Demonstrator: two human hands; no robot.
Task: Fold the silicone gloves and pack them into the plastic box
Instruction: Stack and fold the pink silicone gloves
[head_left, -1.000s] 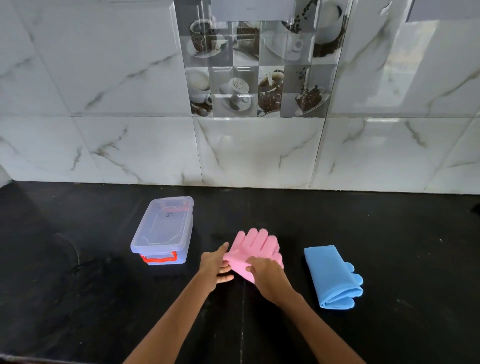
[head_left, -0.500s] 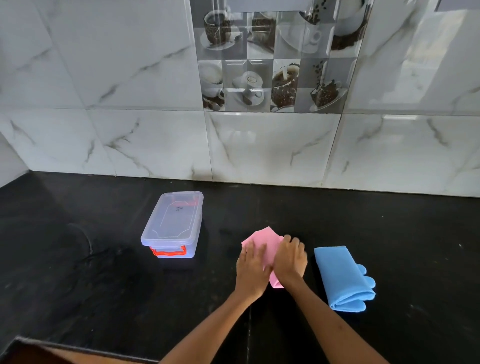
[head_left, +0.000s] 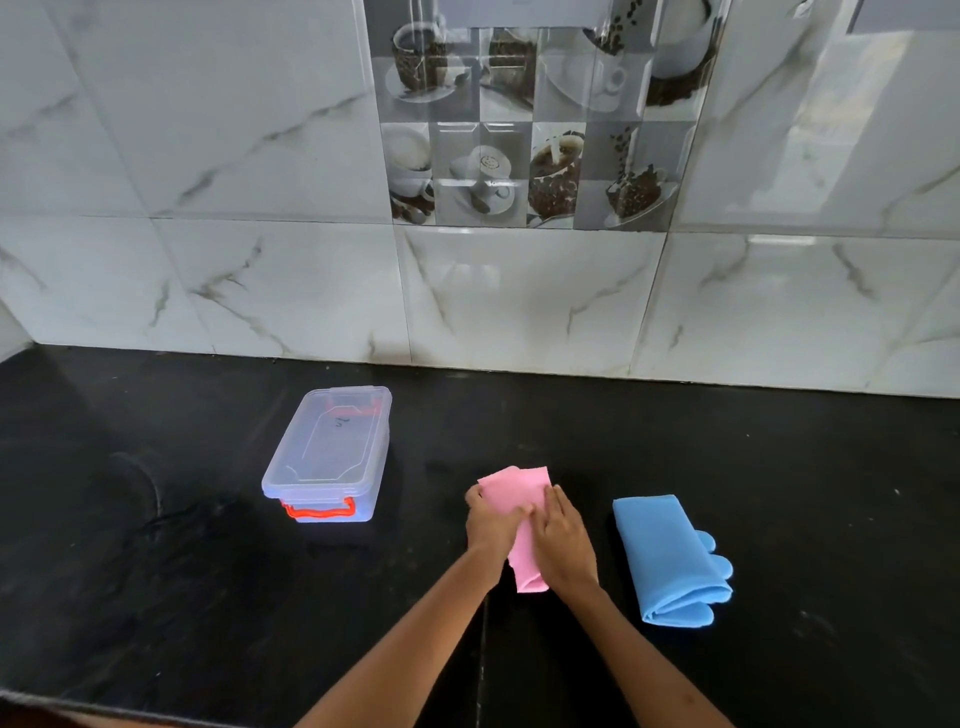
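Observation:
A pink silicone glove (head_left: 511, 491) lies folded on the black counter, its fingers no longer showing. My left hand (head_left: 491, 522) grips its left edge and my right hand (head_left: 563, 535) presses on its right side. A blue silicone glove (head_left: 667, 558) lies folded to the right, its fingertips poking out at the right side, untouched. The clear plastic box (head_left: 330, 452) with an orange latch stands to the left with its lid on, apart from both hands.
The black counter (head_left: 182, 597) runs back to a marble-tiled wall (head_left: 519, 296). The counter's front edge shows at the lower left.
The pink glove went from lying flat with its fingers spread to folded over. Both hands moved onto it and keep holding it.

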